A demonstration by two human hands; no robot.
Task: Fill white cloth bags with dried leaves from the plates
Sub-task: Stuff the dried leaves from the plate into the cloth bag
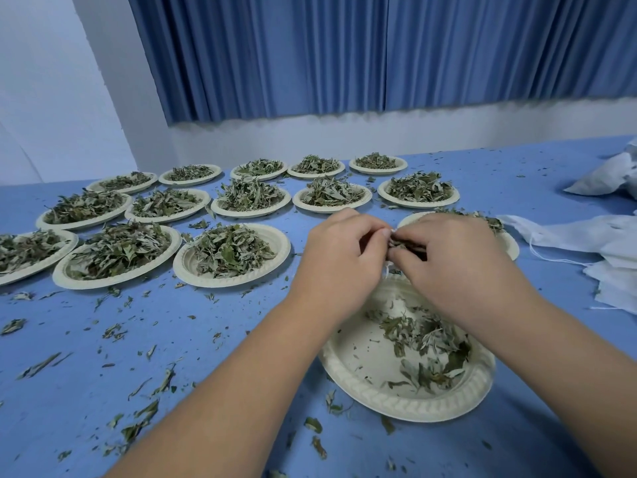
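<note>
While pinching the mostly hidden bag (390, 232) open with fingers of the left hand (339, 250) above the near plate (396, 405), seemingly to catch strays, pushing a tuft of leaves (401, 243) in with curled fingers of the right hand (455, 257).

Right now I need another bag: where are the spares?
Head view, far right: empty white bags piled on the table, beside the plate behind the right hand.

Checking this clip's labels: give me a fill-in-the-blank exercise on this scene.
1. The nearest plate holds ____ leaves than the other plates.
2. The left hand and right hand pinch one cloth bag ____ that plate.
3. The spare cloth bags lie on the person's ____ side.
Missing: fewer; above; right.
</note>
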